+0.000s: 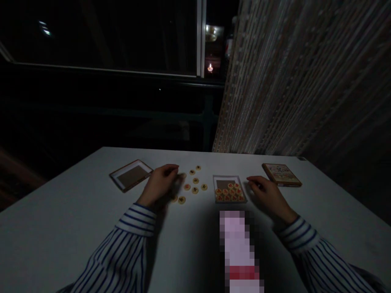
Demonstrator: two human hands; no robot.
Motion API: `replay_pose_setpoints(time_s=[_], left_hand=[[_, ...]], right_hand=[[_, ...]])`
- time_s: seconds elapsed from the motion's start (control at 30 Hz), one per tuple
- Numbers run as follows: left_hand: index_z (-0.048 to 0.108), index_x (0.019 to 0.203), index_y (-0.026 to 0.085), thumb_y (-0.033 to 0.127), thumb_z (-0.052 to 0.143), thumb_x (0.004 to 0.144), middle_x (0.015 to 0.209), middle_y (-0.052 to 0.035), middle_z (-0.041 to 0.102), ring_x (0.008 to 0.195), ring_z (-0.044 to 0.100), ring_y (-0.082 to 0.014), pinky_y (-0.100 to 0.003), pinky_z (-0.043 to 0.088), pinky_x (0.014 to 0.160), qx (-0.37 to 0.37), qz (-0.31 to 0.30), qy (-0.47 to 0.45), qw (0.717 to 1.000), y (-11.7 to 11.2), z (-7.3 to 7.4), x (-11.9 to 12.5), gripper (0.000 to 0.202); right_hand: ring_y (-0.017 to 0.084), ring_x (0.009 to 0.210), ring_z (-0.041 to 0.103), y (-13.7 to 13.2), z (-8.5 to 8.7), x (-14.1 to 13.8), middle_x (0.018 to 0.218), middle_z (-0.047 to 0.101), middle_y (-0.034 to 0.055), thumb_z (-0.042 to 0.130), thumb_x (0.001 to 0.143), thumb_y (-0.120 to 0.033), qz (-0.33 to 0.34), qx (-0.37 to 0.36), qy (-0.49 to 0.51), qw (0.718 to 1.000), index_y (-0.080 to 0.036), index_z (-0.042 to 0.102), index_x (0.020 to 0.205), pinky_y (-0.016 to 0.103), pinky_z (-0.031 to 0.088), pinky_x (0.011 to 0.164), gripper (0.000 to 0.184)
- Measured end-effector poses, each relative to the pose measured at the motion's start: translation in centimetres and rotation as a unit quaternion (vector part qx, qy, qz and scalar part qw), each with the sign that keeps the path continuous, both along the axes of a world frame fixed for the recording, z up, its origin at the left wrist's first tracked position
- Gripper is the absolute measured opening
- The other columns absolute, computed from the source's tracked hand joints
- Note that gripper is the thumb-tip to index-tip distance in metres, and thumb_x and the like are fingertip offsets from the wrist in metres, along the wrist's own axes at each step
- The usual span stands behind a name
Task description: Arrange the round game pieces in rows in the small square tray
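Several round wooden game pieces (195, 181) with dark or red marks lie loose on the white table (76, 219). My left hand (160, 183) rests among them, fingers curled and pinched at a piece by its fingertips. A small shallow box (229, 189) holds more pieces, packed in rows in its near half. My right hand (264, 191) lies just right of that box, fingers bent, touching the table beside it; I cannot make out anything in it. Both arms wear blue-striped white sleeves.
An empty flat tray or box lid (130, 175) lies left of my left hand. A printed box lid (281, 174) sits at the far right. A blurred pink and red shape (238, 248) stands near the front edge. A curtain (305, 73) hangs behind; the window is dark.
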State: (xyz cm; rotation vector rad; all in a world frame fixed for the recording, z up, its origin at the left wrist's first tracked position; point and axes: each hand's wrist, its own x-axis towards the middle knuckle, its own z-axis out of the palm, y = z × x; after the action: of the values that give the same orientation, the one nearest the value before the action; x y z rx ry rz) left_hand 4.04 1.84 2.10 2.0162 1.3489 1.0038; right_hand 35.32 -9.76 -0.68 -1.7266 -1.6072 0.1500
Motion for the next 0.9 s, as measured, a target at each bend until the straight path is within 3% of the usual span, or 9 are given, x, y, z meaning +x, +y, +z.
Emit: replay_pose_setpoints(time_s=[0.2, 0.37, 0.47, 0.6, 0.9], left_hand=[[0.059, 0.098, 0.013, 0.032, 0.045, 0.072, 0.096, -0.0082, 0.064, 0.087, 0.059, -0.018, -0.029, 0.044, 0.08, 0.012, 0.023, 0.048, 0.999, 4.5, 1.0, -3.2, 0.035], [0.06, 0.098, 0.015, 0.032, 0.042, 0.074, 0.097, -0.008, 0.065, 0.086, 0.06, -0.0185, -0.028, 0.045, 0.077, 0.018, 0.005, 0.121, 0.992, 6.2, 0.8, -4.0, 0.034], [0.061, 0.097, 0.017, 0.031, 0.042, 0.074, 0.097, -0.0077, 0.065, 0.086, 0.06, -0.0191, -0.028, 0.045, 0.078, 0.032, -0.023, 0.168, 0.985, 6.4, 0.4, -4.2, 0.033], [0.06, 0.099, 0.017, 0.031, 0.039, 0.075, 0.1, -0.0081, 0.064, 0.09, 0.059, -0.0193, -0.028, 0.044, 0.08, 0.053, -0.007, 0.18, 0.982, 6.3, -0.5, -4.7, 0.034], [0.057, 0.104, 0.015, 0.031, 0.034, 0.08, 0.105, -0.0098, 0.061, 0.096, 0.056, -0.0212, -0.033, 0.04, 0.086, 0.06, 0.023, 0.169, 0.983, 4.0, -2.3, -5.7, 0.037]], right_hand=[[0.018, 0.084, 0.057, 1.0, 2.4, -1.6, 0.091, 0.063, 0.0058, 0.042, 0.078, -0.029, 0.044, -0.002, -0.071, 0.997, -0.018, 0.06, 0.094, 0.033, 0.044, 0.076, 0.026], [0.018, 0.085, 0.055, 2.6, 4.1, -3.5, 0.091, 0.062, 0.0053, 0.042, 0.079, -0.029, 0.075, -0.024, -0.133, 0.988, -0.019, 0.059, 0.096, 0.032, 0.041, 0.077, 0.027], [0.017, 0.083, 0.055, 3.9, 4.8, -5.0, 0.089, 0.062, 0.0048, 0.041, 0.079, -0.028, 0.103, -0.034, -0.176, 0.978, -0.019, 0.059, 0.095, 0.03, 0.04, 0.076, 0.025], [0.017, 0.083, 0.054, 6.0, 5.2, -7.4, 0.088, 0.062, 0.0056, 0.043, 0.079, -0.026, 0.135, -0.051, -0.213, 0.966, -0.018, 0.06, 0.092, 0.029, 0.038, 0.076, 0.023], [0.017, 0.083, 0.053, 11.0, 4.6, -14.2, 0.09, 0.063, 0.0066, 0.04, 0.08, -0.027, 0.21, -0.094, -0.288, 0.93, -0.017, 0.059, 0.094, 0.027, 0.035, 0.073, 0.025]])
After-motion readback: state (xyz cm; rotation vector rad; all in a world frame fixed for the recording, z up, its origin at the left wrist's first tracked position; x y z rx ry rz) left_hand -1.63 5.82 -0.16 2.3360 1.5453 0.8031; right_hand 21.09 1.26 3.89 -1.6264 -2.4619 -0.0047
